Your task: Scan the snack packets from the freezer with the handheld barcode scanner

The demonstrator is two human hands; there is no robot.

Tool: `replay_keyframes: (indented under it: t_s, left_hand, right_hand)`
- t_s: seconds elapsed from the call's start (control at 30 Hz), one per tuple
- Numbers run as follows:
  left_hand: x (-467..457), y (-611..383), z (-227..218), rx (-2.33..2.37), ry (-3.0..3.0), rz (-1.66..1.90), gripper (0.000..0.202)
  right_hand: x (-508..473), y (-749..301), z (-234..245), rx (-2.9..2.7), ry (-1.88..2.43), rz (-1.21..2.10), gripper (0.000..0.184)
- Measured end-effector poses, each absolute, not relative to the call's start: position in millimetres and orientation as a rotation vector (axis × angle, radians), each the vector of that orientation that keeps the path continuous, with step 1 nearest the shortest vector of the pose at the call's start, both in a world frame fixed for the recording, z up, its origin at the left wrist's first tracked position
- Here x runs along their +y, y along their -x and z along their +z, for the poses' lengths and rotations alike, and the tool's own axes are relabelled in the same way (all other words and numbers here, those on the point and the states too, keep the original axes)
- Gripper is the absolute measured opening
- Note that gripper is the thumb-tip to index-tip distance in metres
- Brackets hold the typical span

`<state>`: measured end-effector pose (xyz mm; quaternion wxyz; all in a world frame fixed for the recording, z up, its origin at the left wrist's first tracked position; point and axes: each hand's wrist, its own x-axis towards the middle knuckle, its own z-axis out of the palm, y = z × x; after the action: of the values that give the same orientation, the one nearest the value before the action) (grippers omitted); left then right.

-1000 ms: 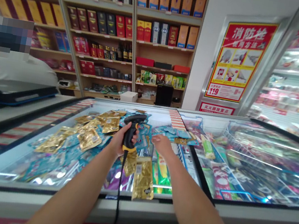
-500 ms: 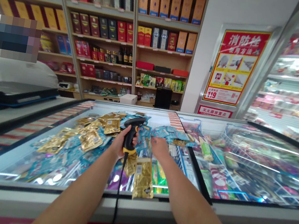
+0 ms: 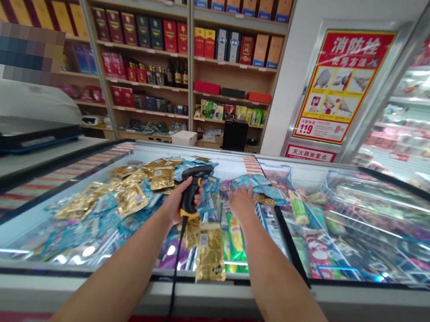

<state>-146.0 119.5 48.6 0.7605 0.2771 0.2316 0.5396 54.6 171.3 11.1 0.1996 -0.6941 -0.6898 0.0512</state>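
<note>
Head view: left hand (image 3: 180, 203) grips scanner (image 3: 193, 187) upright, nose aimed right. Right hand (image 3: 242, 201), fingers spread flat, rests on blue packets (image 3: 254, 185) just beside it, on freezer lid (image 3: 24, 217).

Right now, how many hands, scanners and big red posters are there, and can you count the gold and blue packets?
Hands: 2, the left hand and the right hand
Scanners: 1, a barcode scanner gripped in the left hand
Posters: 1, a big red poster
Packets: gold packets and blue packets, too many to count
Total counted: 4
</note>
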Motion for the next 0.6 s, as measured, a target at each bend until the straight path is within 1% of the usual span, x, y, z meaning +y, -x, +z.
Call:
replay_keyframes:
  t_s: [0.07,0.1,0.17,0.23,0.3,0.4,0.5,0.6]
  left_hand:
    - [120.5,145.9,48.3,0.495,-0.607,1.166,0.03]
    - [121.0,145.9,48.0,0.492,-0.608,1.163,0.03]
    - [122.0,145.8,47.6,0.492,-0.607,1.157,0.03]
    - [122.3,145.5,47.6,0.499,-0.604,1.157,0.029]
    - [121.7,144.9,47.9,0.509,-0.606,1.166,0.029]
    - [119.7,143.8,48.7,0.516,-0.619,1.183,0.03]
    - [117.5,143.3,48.8,0.512,-0.633,1.189,0.029]
    - [117.0,143.9,48.0,0.517,-0.643,1.195,0.027]
  right_hand:
    - [165.0,-56.4,17.8,-1.948,1.857,0.106,0.046]
    - [161.0,-57.3,22.7,-1.986,1.799,0.141,0.042]
    - [152.0,-59.5,34.4,-2.096,1.668,0.368,0.04]
    - [142.3,-61.7,46.4,-2.222,1.507,0.721,0.042]
    - [133.5,-63.5,55.2,-2.372,1.315,0.982,0.039]
    - [125.7,-65.4,57.7,-2.526,1.144,1.091,0.03]
    - [128.0,-68.1,48.3,-2.361,1.147,1.17,0.025]
    - [138.5,-71.5,37.0,-1.937,1.092,1.343,0.021]
